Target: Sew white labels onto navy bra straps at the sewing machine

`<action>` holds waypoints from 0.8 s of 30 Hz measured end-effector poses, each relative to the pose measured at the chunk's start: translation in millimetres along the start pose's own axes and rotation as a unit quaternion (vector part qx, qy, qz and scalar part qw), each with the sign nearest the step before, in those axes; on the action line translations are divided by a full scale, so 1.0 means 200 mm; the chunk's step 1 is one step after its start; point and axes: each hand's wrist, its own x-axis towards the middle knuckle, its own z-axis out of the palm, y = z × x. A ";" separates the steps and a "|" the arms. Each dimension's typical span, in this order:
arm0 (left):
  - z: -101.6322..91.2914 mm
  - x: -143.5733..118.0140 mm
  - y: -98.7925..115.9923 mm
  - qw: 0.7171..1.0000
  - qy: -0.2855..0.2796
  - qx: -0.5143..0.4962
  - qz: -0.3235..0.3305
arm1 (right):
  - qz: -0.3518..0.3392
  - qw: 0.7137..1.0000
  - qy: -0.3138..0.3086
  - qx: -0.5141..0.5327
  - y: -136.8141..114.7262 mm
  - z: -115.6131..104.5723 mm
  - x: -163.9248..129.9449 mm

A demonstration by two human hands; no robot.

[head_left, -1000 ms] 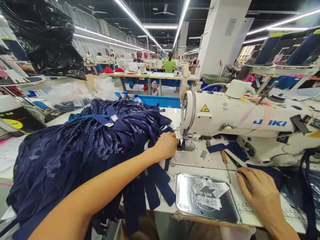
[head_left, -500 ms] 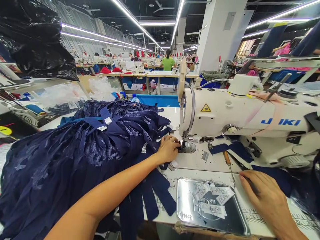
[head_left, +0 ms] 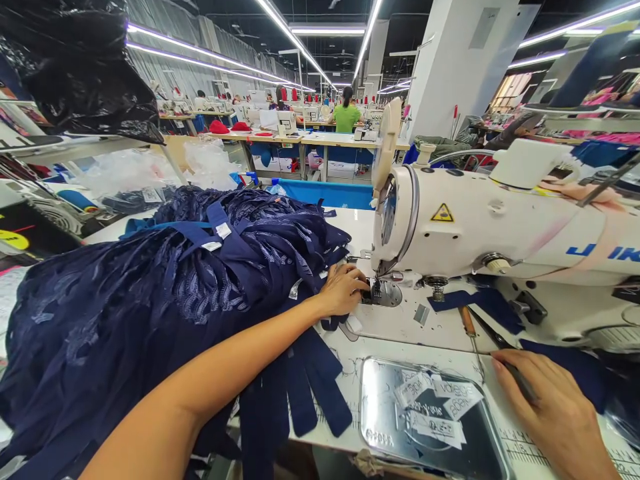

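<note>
My left hand [head_left: 344,289] is at the white sewing machine [head_left: 450,220], its bent fingers together just left of the presser foot [head_left: 378,291]. What lies beneath its fingertips is hidden. Below its wrist spread navy fabric strips [head_left: 320,380], beside a big heap of navy lace garments [head_left: 200,280]. On the right, my right hand [head_left: 555,400] rests low over the table, closed around a long dark tool [head_left: 520,381], perhaps scissors, partly covered by the hand. Just left of that tool lies a wooden-handled awl [head_left: 468,321].
A shiny metal tray [head_left: 375,400] with white printed labels [head_left: 435,407] lies at the table's front edge. Navy cloth pieces [head_left: 455,300] sit under the machine arm. A black plastic bag [head_left: 85,73] hangs at upper left. A person in green [head_left: 347,119] sits far ahead.
The view has shifted, so the machine and tray appear further right. Both hands keep about the same places relative to the machine and table.
</note>
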 end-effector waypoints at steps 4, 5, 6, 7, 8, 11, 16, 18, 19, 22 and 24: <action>-0.01 0.00 -0.01 1.000 -0.020 -0.009 0.013 | 0.005 1.000 -0.007 -0.011 0.01 0.00 0.00; -0.01 0.00 -0.01 1.000 -0.022 -0.010 0.015 | 0.003 1.000 -0.006 -0.015 0.01 0.01 0.00; -0.01 0.00 -0.01 1.000 -0.024 -0.011 0.016 | 0.000 1.000 -0.003 -0.018 0.01 0.01 0.00; -0.01 0.00 -0.01 0.999 -0.025 -0.010 0.017 | -0.004 1.000 -0.002 -0.020 0.00 0.01 0.01; -0.01 0.00 -0.01 1.000 -0.025 -0.008 0.018 | -0.007 1.000 0.000 -0.021 0.00 0.01 0.01; 0.01 -0.01 0.00 1.000 -0.012 0.001 0.011 | -0.012 1.000 0.002 -0.025 0.01 0.01 0.01; 0.02 -0.02 0.01 1.000 -0.006 -0.004 0.007 | -0.009 1.000 -0.003 -0.027 0.00 0.01 0.00; 0.01 -0.02 0.00 1.000 -0.011 -0.008 0.015 | -0.005 1.000 -0.008 -0.027 0.00 0.01 0.00; 0.01 -0.02 -0.01 1.000 -0.014 -0.009 0.020 | -0.002 1.000 -0.009 -0.029 0.00 0.01 0.00; 0.01 -0.01 -0.03 0.999 -0.018 -0.014 0.032 | 0.008 0.999 -0.010 -0.035 0.00 0.02 0.00; 0.01 0.00 -0.04 0.999 -0.021 -0.017 0.040 | 0.012 0.999 -0.014 -0.036 0.01 0.02 -0.01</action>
